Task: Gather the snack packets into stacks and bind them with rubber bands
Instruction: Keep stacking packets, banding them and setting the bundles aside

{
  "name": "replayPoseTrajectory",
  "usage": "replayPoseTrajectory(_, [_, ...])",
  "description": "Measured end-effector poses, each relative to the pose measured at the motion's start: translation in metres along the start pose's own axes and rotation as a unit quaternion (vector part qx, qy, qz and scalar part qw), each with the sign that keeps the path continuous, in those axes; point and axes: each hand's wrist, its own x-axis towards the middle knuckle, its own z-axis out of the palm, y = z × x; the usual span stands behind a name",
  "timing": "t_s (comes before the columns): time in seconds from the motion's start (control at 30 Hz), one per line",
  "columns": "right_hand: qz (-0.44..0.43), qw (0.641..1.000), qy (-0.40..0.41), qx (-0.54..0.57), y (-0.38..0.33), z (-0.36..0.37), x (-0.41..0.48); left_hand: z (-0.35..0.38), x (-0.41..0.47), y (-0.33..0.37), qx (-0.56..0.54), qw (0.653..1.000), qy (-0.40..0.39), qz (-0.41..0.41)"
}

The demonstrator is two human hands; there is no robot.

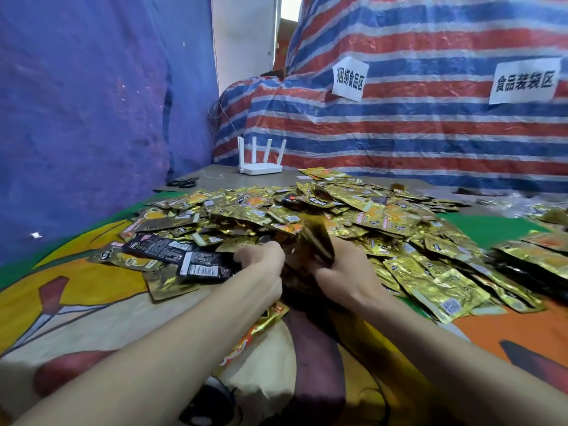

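A wide heap of gold and black snack packets (307,210) covers the middle of the table. Both my hands sit at its near edge. My right hand (341,272) grips a blurred stack of gold packets (316,235) that stands up from its fingers. My left hand (261,261) has its fingers curled into packets at the heap's edge, just left of that stack. A loose gold and orange packet (261,327) lies under my left forearm. No rubber band shows clearly.
A colourful printed cloth (92,318) covers the table. A white router (261,162) with several antennas stands at the back, black scissors (183,182) to its left. More gold packets (531,256) lie at the right. Striped tarpaulin (399,133) with two paper signs hangs behind.
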Motion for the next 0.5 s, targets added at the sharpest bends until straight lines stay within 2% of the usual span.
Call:
replayPoseTrajectory(0.07, [-0.018,0.998,-0.022,-0.054,0.001,0.003,-0.003,0.006,-0.001,0.004,0.051,0.998,-0.022,-0.002])
replayPoseTrajectory(0.13, [-0.021,0.997,-0.022,-0.073,0.003,0.001,-0.004,-0.001,-0.006,0.017,0.219,0.972,-0.073,0.042])
replayPoseTrajectory(0.17, [-0.016,0.996,-0.024,-0.084,0.003,0.000,-0.004,-0.010,-0.011,0.026,0.343,0.933,-0.080,0.076])
replayPoseTrajectory(0.23, [-0.001,0.990,-0.035,-0.135,0.008,-0.004,-0.004,-0.032,-0.018,0.046,0.562,0.812,-0.071,0.143])
replayPoseTrajectory(0.3, [-0.001,0.977,-0.045,-0.209,0.012,-0.009,-0.004,-0.054,-0.024,0.064,0.687,0.702,-0.079,0.168])
replayPoseTrajectory(0.43, [-0.050,0.955,-0.037,-0.289,0.025,-0.024,-0.001,-0.085,-0.045,0.059,0.774,0.609,-0.154,0.078])
replayPoseTrajectory(0.5, [-0.029,0.964,-0.067,-0.254,0.029,-0.033,0.001,-0.090,-0.052,0.046,0.822,0.538,-0.154,0.110])
